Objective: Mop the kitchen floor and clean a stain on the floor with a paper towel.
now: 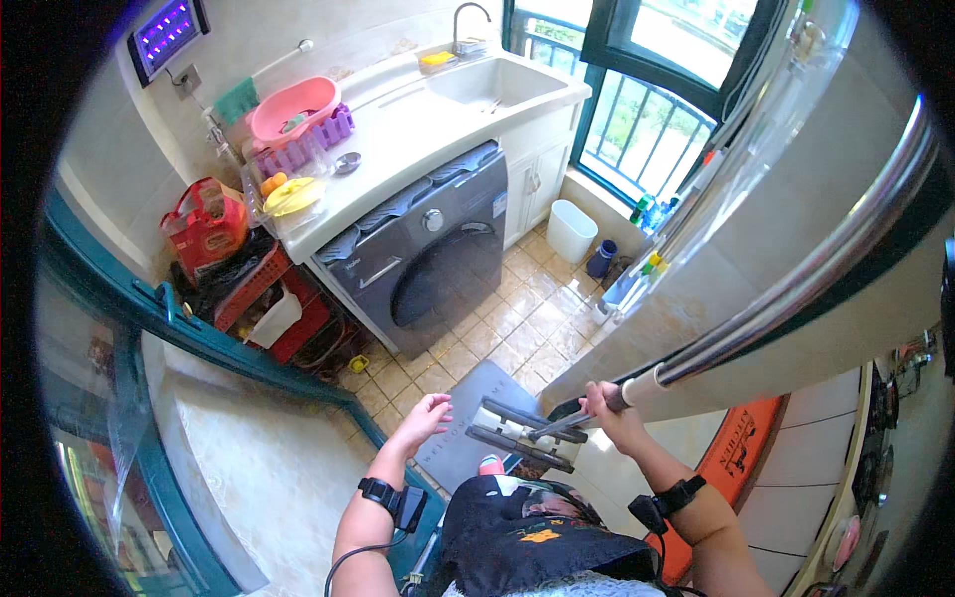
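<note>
My right hand (608, 414) is shut around the metal pole (791, 298) of a roller sponge mop, just below a white collar. The pole runs up past the wall edge to the upper right. Its mop head (526, 434), with dark roller bars and pale fittings, is over the grey doormat (462, 440), which bears writing. Whether the head touches the mat I cannot tell. To the left of the mop head, my left hand (425, 424) is held out with loosely bent fingers and nothing in it. The toes of one foot (490, 464) show below the mop head.
A teal door frame (358, 425) borders the left side. Ahead stand a dark front-loading washing machine (425, 257), a white sink counter (395, 134) and a white bin (571, 230). Red baskets (257, 291) stand left of the washer. An orange kitchen mat (735, 463) lies right.
</note>
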The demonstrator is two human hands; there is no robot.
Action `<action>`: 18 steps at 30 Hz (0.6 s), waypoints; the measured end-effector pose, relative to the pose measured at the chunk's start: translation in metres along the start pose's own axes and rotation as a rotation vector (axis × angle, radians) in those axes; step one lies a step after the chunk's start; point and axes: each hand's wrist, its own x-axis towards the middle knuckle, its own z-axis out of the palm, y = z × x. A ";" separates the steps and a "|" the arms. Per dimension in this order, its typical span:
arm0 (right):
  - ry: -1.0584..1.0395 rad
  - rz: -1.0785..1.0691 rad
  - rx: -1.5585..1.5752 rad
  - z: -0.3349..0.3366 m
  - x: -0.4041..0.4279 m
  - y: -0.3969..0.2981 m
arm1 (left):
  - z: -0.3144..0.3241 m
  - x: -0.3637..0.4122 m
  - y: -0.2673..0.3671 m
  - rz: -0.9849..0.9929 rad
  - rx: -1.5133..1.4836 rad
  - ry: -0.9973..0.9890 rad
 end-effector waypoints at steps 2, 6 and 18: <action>-0.013 -0.042 0.017 0.014 0.023 -0.015 | -0.011 0.007 0.005 0.003 0.003 0.001; -0.070 -0.116 0.051 0.039 0.061 -0.040 | -0.026 0.017 0.008 0.010 -0.027 0.010; -0.392 -0.051 0.141 0.085 0.150 -0.074 | -0.033 -0.060 -0.081 -0.042 -0.446 0.474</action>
